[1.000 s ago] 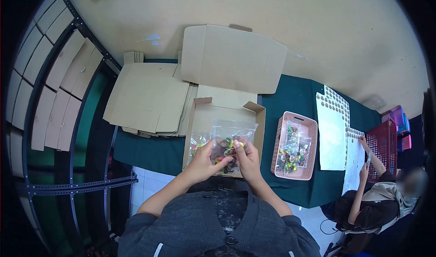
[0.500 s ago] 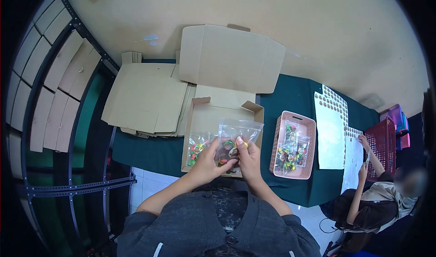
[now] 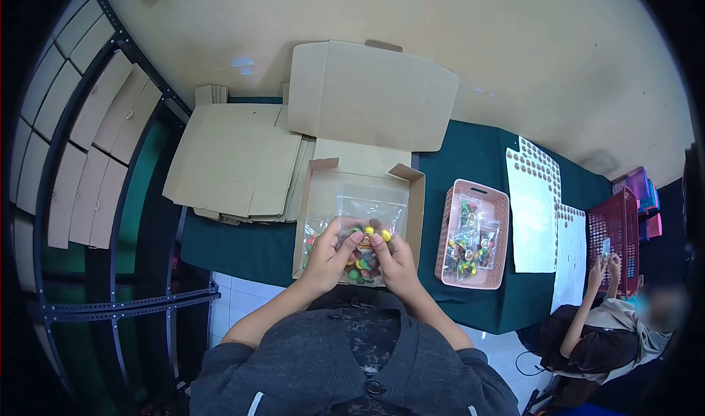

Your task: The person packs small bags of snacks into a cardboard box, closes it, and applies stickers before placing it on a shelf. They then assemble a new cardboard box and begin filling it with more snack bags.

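Over the open cardboard box [image 3: 417, 218], a clear plastic bag [image 3: 373, 204] of red, green and yellow pieces is held between both hands. My left hand [image 3: 332, 256] grips its left side, and my right hand [image 3: 395, 263] grips its right side. Both thumbs press on the bag's front, beside a small round label. Part of another filled bag [image 3: 310, 238] shows inside the box at the left, mostly hidden behind my left hand.
Flat cardboard pieces [image 3: 228, 159] are stacked left of the box. To the right stand a pink basket [image 3: 502, 232] of filled bags, sticker sheets [image 3: 532, 225] and a red basket [image 3: 615, 221]. A co-worker [image 3: 609, 335] sits at the far right; shelving [image 3: 117, 269] stands left.
The bag has turned flatter and more upright between my hands, its label and pieces now facing up. The co-worker's hands have moved down and right, off the sheet, holding a small clear item.
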The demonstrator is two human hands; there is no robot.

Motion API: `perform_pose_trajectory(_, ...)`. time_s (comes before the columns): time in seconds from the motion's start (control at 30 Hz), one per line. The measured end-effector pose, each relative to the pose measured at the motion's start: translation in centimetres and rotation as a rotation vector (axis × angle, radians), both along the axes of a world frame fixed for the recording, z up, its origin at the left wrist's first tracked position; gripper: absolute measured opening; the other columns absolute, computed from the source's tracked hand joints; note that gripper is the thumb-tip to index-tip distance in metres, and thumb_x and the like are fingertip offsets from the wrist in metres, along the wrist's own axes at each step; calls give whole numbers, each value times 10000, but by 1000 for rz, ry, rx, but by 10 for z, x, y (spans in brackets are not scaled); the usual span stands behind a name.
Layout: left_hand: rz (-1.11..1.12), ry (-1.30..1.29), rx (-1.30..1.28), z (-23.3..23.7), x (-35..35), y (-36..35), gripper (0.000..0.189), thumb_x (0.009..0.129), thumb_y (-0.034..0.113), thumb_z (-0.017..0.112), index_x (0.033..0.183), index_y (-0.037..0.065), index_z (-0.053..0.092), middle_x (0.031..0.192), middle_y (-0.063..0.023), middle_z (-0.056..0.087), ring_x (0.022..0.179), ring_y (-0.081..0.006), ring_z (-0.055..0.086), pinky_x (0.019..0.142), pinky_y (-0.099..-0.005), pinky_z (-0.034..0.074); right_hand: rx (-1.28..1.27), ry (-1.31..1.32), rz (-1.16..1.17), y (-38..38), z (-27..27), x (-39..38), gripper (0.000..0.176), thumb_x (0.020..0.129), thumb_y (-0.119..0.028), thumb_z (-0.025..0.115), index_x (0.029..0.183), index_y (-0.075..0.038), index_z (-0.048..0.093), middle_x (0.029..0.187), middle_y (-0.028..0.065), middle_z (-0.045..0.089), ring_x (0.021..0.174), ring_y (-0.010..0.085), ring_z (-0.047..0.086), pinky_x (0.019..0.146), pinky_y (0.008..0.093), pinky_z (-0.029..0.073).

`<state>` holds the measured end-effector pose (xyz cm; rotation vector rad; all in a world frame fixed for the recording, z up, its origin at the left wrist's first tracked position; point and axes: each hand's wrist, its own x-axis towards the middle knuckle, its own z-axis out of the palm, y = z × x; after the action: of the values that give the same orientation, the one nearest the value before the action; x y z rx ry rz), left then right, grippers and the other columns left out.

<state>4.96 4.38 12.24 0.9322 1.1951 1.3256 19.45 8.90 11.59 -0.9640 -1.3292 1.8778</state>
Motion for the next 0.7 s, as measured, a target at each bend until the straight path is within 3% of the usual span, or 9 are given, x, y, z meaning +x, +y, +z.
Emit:
perform_pose_trajectory(0.17, -1, -4, -42, -9, -3, 0, 331, 961, 283, 485, 1161, 20, 473, 1012, -45, 598, 801, -50, 546, 654, -189, 442, 16, 5, 13, 6, -6, 3, 417, 974, -308, 455, 1263, -7, 458, 907, 10, 549, 640, 34, 486, 545, 176, 417)
perform_pose_trajectory(0.27, -40, -23, 46, -5, -2, 0, 341, 948, 226, 516, 1206, 23, 425, 1087, -72, 561, 904, -82, 556, 719, -219, 466, -17, 28, 71, 10, -3, 4, 398, 968, -305, 470, 1248, -22, 469, 903, 10, 546, 654, 35, 510, 543, 178, 431)
perform_pose_trajectory(0.33, -125, -70, 110, -7, 0, 0, 376, 921, 140, 556, 1234, 21, 385, 1148, -102, 523, 1029, -129, 541, 827, -262, 469, -32, -19, 46, 9, 4, 2, 377, 956, -317, 491, 1203, -31, 489, 907, 19, 554, 686, 43, 535, 537, 183, 449)
perform_pose_trajectory(0.47, -146, -121, 34, -3, 1, -2, 410, 874, 69, 604, 1223, 10, 397, 1157, -121, 518, 1078, -164, 538, 892, -299, 458, -12, -70, 51, 12, 5, 3, 346, 944, -314, 517, 1144, -32, 512, 917, 39, 562, 728, 68, 566, 535, 192, 469)
perform_pose_trajectory(0.53, -111, 154, 110, -4, 4, -3, 450, 844, 69, 634, 1225, 6, 401, 1152, -124, 522, 1027, -176, 567, 859, -299, 477, -96, -6, -1, 13, 0, 2, 325, 937, -307, 533, 1103, -28, 527, 916, 47, 573, 754, 89, 579, 562, 196, 473)
perform_pose_trajectory(0.67, -135, 133, 27, -7, -1, -2, 502, 816, 90, 665, 1237, 17, 403, 1127, -126, 534, 1040, -193, 563, 859, -303, 475, 105, 8, -174, 19, -7, -6, 275, 917, -248, 576, 1072, -22, 557, 884, 46, 592, 754, 100, 585, 616, 208, 475)
perform_pose_trajectory(0.7, -174, 230, 8, -7, -2, -2, 488, 811, 90, 672, 1220, 18, 416, 1111, -118, 544, 1038, -180, 555, 869, -308, 466, 165, 42, -246, 21, -9, -5, 232, 905, -210, 594, 1033, -17, 585, 873, 46, 603, 767, 101, 580, 641, 216, 472)
